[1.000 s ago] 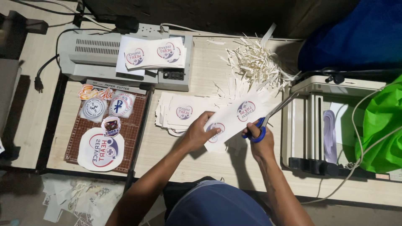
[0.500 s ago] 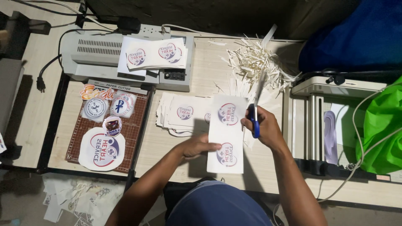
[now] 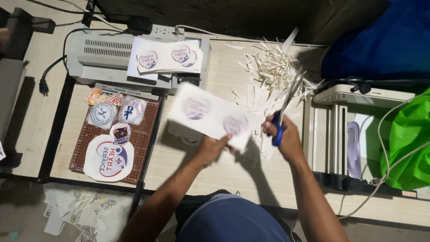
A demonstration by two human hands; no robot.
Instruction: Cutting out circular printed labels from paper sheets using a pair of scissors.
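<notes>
My left hand [image 3: 210,150] grips the near edge of a white sheet [image 3: 210,114] printed with two round logos, lifted above the table and blurred by motion. My right hand [image 3: 284,136] holds blue-handled scissors [image 3: 286,105], the blades pointing up and away over the paper scraps, a little right of the sheet. Under the raised sheet a stack of similar printed sheets [image 3: 179,132] lies on the wooden table [image 3: 224,172].
A pile of thin white paper strips [image 3: 273,71] lies behind the scissors. A grey laminator [image 3: 112,54] carries printed sheets [image 3: 168,58]. A paper cutter board [image 3: 134,139] at left holds round cut-out stickers [image 3: 107,157]. A white machine [image 3: 336,134] and green bag [image 3: 410,139] stand right.
My left hand lifted the sheet and swung it from upright to a leftward slant. My right hand raised the scissors off the sheet, blades pointing toward the strip pile.
</notes>
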